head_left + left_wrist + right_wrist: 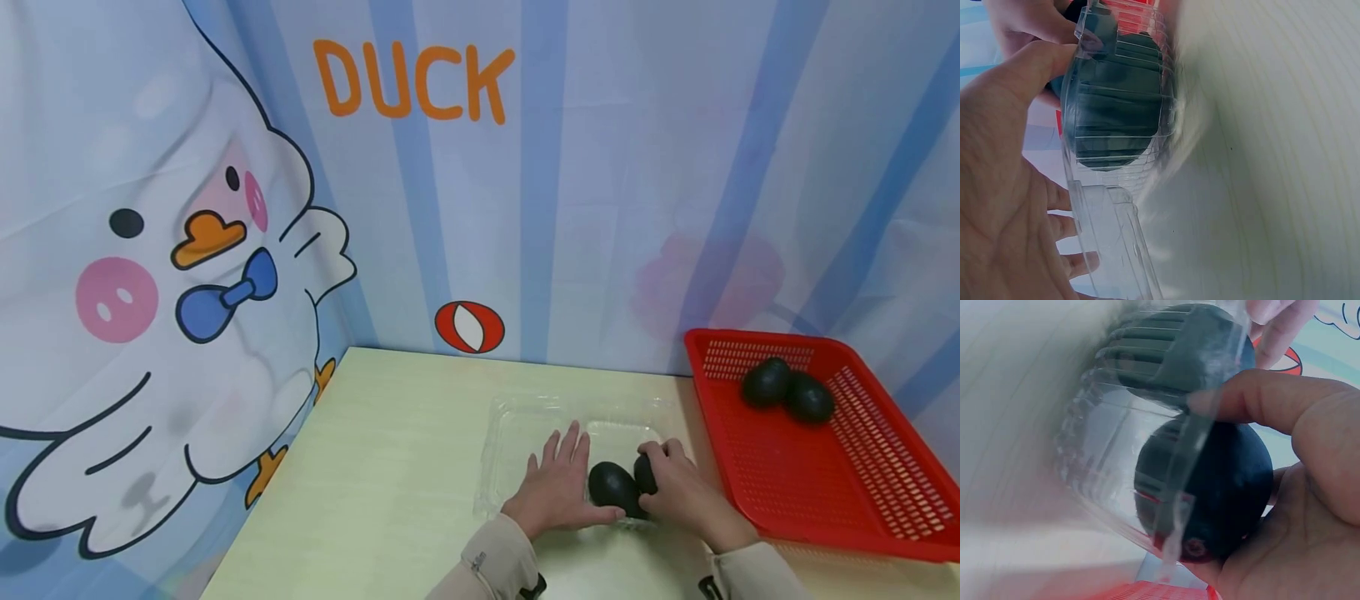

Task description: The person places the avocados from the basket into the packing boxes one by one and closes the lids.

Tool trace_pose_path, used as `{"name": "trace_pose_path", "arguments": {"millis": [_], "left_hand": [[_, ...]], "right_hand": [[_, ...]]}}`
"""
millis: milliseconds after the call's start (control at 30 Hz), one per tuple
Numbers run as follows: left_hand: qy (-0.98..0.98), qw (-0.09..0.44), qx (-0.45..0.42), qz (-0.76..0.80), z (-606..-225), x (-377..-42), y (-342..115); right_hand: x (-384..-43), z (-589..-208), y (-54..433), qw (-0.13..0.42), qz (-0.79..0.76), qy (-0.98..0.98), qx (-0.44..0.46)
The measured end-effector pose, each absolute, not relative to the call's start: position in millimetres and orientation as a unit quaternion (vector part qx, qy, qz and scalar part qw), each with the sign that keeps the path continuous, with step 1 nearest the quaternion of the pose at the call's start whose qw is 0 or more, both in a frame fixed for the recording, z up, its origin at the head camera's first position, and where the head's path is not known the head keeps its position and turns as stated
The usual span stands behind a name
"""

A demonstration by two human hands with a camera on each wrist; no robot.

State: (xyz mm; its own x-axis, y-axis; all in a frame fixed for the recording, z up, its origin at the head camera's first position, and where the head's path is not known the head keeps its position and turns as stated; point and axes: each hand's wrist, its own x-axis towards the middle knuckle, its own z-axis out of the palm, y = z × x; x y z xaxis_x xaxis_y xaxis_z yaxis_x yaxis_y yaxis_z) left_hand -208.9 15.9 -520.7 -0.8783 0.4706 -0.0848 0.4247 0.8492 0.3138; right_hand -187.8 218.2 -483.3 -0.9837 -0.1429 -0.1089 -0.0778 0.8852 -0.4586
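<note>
On the table, head view: left hand, straight-fingered, at the clear container; right hand gripping one avocado beside a second avocado (two more avocados in the red basket)
Left wrist: thumb at the rim, second avocado inside
Right wrist: gripped avocado partly inside the container

From my station I count four dark oval fruits: two in the one red basket, two at the one clear container. I also count one tabletop and one printed duck.
</note>
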Motion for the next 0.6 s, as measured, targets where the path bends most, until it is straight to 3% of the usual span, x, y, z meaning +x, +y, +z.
{"name": "trace_pose_path", "arguments": {"millis": [600], "left_hand": [[0.959,0.086,0.234,0.138,-520.5,-210.4,16.4]], "right_hand": [[-193.1,-491.1,218.9,0.103,-0.220,0.968,-0.069]]}}
